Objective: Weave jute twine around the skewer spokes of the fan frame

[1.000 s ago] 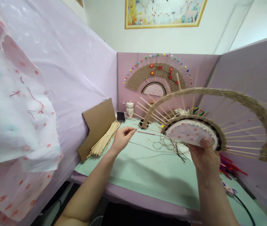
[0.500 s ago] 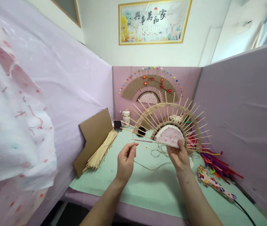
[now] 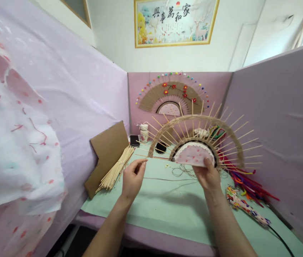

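Note:
My right hand [image 3: 209,175] grips a half-round fan frame [image 3: 191,156] by its pink fabric centre, thumb on the front and fingers behind. Thin wooden sticks fan out from this centre, and a woven twine band [image 3: 207,118] crosses them in an arc. Just left of the band's lower left end, my left hand [image 3: 133,180] is closed, thumb and fingertips pinching the twine. A strand of twine [image 3: 167,178] runs rightward from near that hand, toward loose loops of twine [image 3: 182,172] on the table behind the fan.
Wooden sticks [image 3: 116,169] lie bundled beside folded cardboard [image 3: 108,151] on the left. A patterned glue gun [image 3: 247,210] with a black cord and colourful pipe cleaners [image 3: 250,185] lie right. A decorated fan [image 3: 173,92] stands against the back partition. Behind are a jar [image 3: 144,134] and black tape roll [image 3: 160,147].
My left hand has moved left and slightly up, and the twine strand is drawn straighter. The fan has turned, spreading farther right, while my right hand keeps hold of it.

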`<state>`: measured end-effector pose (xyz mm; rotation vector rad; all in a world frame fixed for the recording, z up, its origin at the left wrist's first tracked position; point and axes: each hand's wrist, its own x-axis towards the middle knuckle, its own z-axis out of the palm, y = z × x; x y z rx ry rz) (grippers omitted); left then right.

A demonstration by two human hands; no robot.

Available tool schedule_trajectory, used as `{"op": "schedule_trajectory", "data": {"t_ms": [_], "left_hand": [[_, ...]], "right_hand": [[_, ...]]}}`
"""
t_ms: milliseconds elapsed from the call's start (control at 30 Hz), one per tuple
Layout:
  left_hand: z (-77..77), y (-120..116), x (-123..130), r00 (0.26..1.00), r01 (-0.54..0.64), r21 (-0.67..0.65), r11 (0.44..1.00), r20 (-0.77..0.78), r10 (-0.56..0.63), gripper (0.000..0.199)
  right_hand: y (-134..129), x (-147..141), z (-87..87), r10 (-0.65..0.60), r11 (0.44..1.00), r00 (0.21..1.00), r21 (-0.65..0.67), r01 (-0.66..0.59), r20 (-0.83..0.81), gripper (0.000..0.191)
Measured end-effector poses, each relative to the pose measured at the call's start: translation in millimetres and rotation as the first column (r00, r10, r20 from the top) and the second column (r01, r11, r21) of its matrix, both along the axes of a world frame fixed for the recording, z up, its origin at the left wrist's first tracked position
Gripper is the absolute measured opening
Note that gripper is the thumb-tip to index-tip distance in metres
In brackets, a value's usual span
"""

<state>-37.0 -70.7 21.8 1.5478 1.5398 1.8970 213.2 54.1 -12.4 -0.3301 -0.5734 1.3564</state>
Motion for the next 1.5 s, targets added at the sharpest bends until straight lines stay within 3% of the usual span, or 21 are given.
{"op": "schedule_trajectory", "data": {"t_ms": [233,367,467,633,767,900,1133,1233,1367,1500], "left_hand": [[15.2,9.8,-18.8,0.993,0.114,-0.023,0.993,-0.023,-0.114,0.013],[13.2,15.3,-20.1,0.988,0.123,-0.035,0.992,-0.093,-0.126,0.013],[9.8,17.6,-19.2,0.987,0.123,-0.119,0.985,-0.093,-0.135,0.016],[6.1,16.4,-18.6,0.988,0.121,-0.249,0.961,-0.063,-0.141,0.023],[4.7,14.8,-21.9,0.978,0.198,-0.281,0.939,0.125,-0.169,0.027],[7.5,13.0,-27.6,0.886,0.378,-0.266,0.887,0.381,-0.264,0.031],[15.6,8.9,-14.6,0.711,0.569,-0.208,0.796,0.611,-0.348,0.028],[9.0,9.7,1.5,0.61,0.642,-0.153,0.751,0.695,-0.38,0.027],[-7.3,11.6,22.5,0.423,0.745,-0.05,0.665,0.807,-0.413,0.027],[-18.3,14.0,27.4,0.351,0.702,0.025,0.711,0.857,-0.376,0.024]], "right_hand": [[-18.9,24.3,53.0,-0.165,0.973,0.975,0.187,0.135,0.151,0.048],[-14.6,38.4,69.2,-0.19,0.966,0.96,0.213,0.146,0.205,0.046],[-6.5,47.8,69.4,-0.15,0.975,0.957,0.195,0.103,0.247,0.039],[6.9,56.4,55.2,-0.018,0.996,0.943,0.088,-0.011,0.331,0.032],[12.2,55.5,44.0,0.045,0.999,0.958,-0.009,-0.045,0.282,0.024],[12.2,51.1,37.7,0.103,0.992,0.975,-0.095,-0.085,0.195,0.021],[5.5,30.7,27.2,0.211,0.96,0.974,-0.205,-0.19,0.082,0.026],[-0.2,17.7,23.6,0.246,0.94,0.969,-0.247,-0.235,0.015,0.027],[-5.4,4.9,17.0,0.262,0.922,0.964,-0.281,-0.266,-0.052,0.027],[-4.0,-0.3,6.6,0.253,0.922,0.964,-0.283,-0.265,-0.077,0.028]]}}
